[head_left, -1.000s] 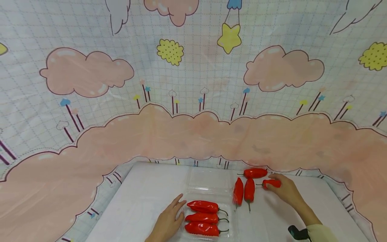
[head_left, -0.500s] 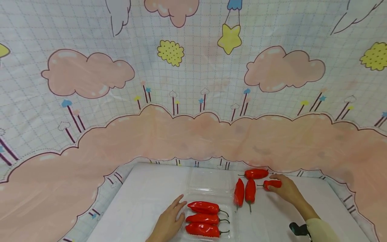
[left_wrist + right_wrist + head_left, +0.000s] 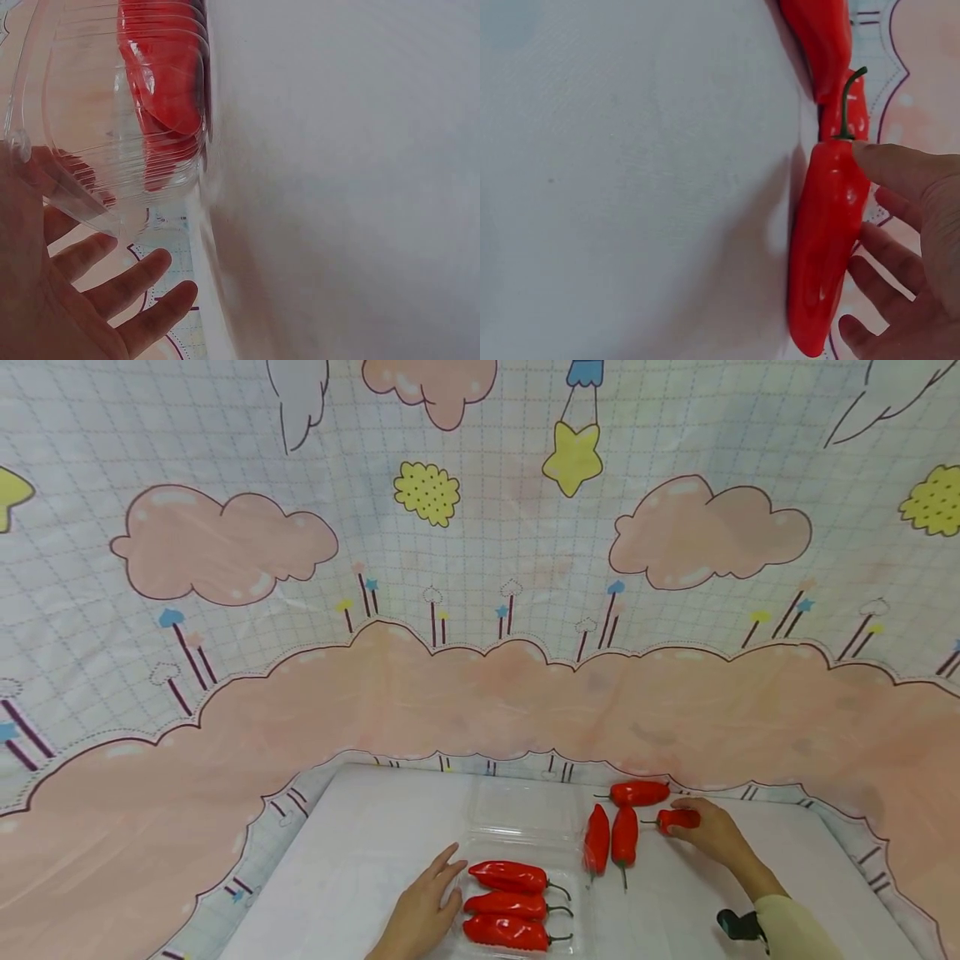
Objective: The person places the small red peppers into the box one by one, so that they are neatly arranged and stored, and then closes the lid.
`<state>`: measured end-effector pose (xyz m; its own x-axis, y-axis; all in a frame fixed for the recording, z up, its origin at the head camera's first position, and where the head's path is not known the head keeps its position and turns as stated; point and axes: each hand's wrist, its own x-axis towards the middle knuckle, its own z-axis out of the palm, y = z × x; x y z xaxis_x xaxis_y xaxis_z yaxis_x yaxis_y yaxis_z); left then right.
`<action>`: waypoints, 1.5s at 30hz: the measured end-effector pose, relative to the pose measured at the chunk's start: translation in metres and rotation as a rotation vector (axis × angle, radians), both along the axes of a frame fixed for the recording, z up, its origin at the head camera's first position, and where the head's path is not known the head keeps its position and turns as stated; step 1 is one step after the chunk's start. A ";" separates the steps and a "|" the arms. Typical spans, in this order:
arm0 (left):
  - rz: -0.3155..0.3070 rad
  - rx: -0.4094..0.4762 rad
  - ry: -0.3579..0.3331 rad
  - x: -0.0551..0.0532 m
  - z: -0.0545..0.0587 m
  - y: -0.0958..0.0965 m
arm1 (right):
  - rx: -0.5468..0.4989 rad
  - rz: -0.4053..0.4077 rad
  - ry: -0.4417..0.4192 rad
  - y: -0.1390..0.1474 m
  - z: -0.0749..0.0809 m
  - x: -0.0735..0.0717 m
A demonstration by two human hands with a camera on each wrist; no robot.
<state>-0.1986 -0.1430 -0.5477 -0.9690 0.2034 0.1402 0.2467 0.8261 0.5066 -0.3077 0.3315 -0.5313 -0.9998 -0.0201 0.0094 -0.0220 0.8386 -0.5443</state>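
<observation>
Toward the back right of the table, my right hand [image 3: 708, 832] holds a red pepper [image 3: 678, 821], seen in the head view. In the right wrist view its thumb [image 3: 900, 169] lies by the green stem end and the other fingers along the pepper's far side. My left hand [image 3: 420, 912] rests with loosely spread fingers at the left side of a clear plastic clamshell box [image 3: 577, 902]. Three red peppers [image 3: 506, 905] lie in a row inside, stems to the right. The left wrist view shows the box wall [image 3: 82, 97] beside that hand's fingers.
Two peppers lie lengthwise side by side right of the box, the left pepper [image 3: 597, 839] and the right pepper [image 3: 624, 835]. Another pepper [image 3: 639, 792] lies crosswise behind them, near the table's back edge. The box's lid [image 3: 525, 806] is folded back. A patterned curtain [image 3: 480, 693] hangs behind.
The whole head view has shifted slightly. Both hands and the peppers otherwise stay in place.
</observation>
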 end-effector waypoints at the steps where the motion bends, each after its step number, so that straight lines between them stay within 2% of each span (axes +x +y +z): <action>1: -0.001 0.001 0.001 0.000 0.000 0.000 | 0.001 0.001 0.007 0.001 -0.002 0.000; 9: -0.001 0.001 0.029 0.000 -0.001 0.001 | 0.025 0.008 0.050 0.001 -0.006 0.000; 14: -0.006 0.001 0.039 0.000 -0.001 0.001 | 0.092 0.020 0.095 -0.001 -0.009 0.002; 18: -0.005 0.007 0.032 0.001 -0.001 0.001 | 0.128 0.011 0.076 -0.002 -0.013 0.003; 30: 0.004 0.002 0.026 -0.001 -0.002 -0.001 | 0.045 -0.052 -0.044 -0.004 -0.013 0.011; 37: 0.002 0.003 0.067 0.000 -0.001 0.000 | 0.034 -0.032 -0.047 -0.001 -0.014 0.012; 45: -0.005 0.006 0.058 0.000 -0.003 0.000 | 0.010 -0.031 -0.020 -0.002 -0.013 0.018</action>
